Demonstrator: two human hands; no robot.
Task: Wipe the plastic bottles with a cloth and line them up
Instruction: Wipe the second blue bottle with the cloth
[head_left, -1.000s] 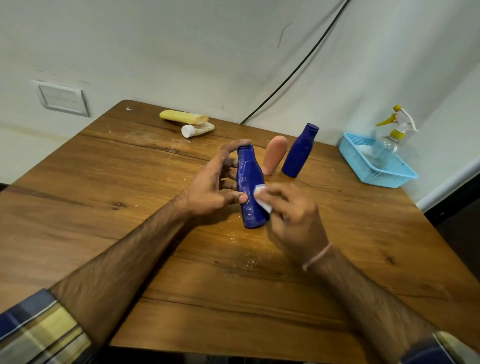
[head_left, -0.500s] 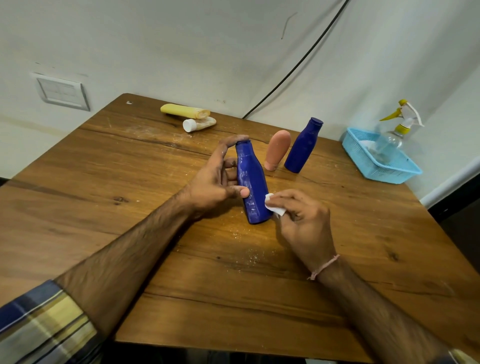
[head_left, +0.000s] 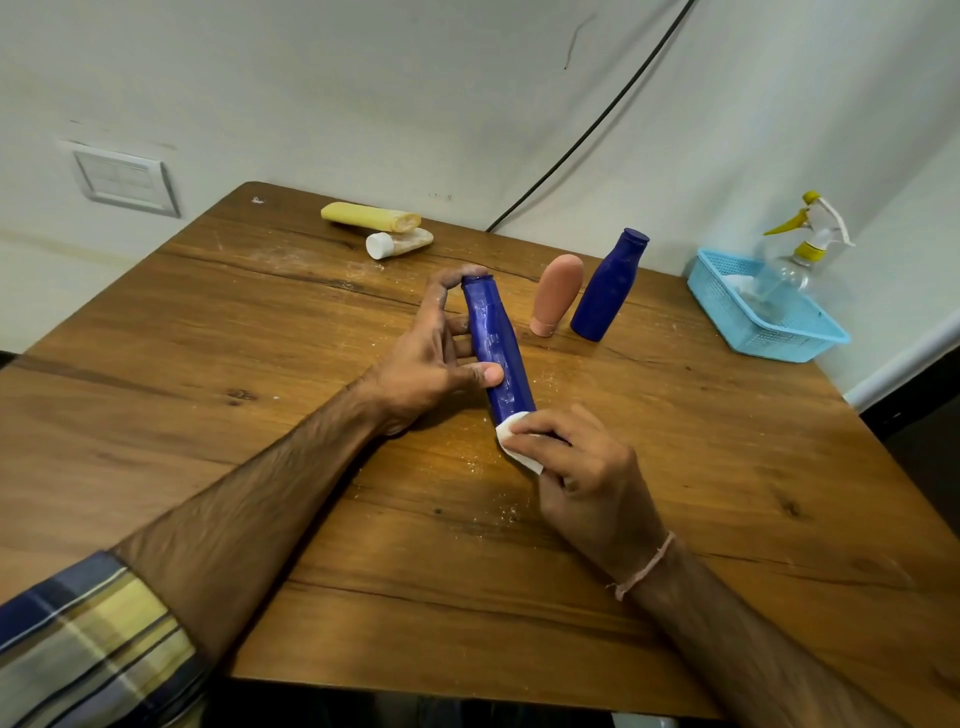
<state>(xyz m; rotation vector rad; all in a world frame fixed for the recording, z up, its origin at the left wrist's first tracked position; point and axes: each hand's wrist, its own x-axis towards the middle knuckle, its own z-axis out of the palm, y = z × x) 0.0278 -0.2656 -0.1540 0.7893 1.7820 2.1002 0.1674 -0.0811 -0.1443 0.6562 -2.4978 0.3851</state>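
Observation:
My left hand (head_left: 434, 358) grips a tall dark blue bottle (head_left: 496, 348) at mid-table, forefinger over its cap and thumb on its side; the bottle leans toward me. My right hand (head_left: 587, 473) pinches a small white cloth (head_left: 514, 441) against the bottle's bottom end. Behind stand a second blue bottle (head_left: 610, 286) and a peach bottle (head_left: 556, 293) on its cap, side by side. At the back of the table lie a yellow tube (head_left: 369, 215) and a white-capped tube (head_left: 400, 243).
A light blue plastic basket (head_left: 763, 322) at the right edge of the wooden table (head_left: 260, 364) holds a clear spray bottle (head_left: 795, 254) with a yellow trigger. A black cable (head_left: 587, 135) runs down the wall. White dust specks lie near my hands.
My right hand has slid the cloth down the blue bottle from its middle to its bottom end. The bottle has tipped further toward me in my left hand.

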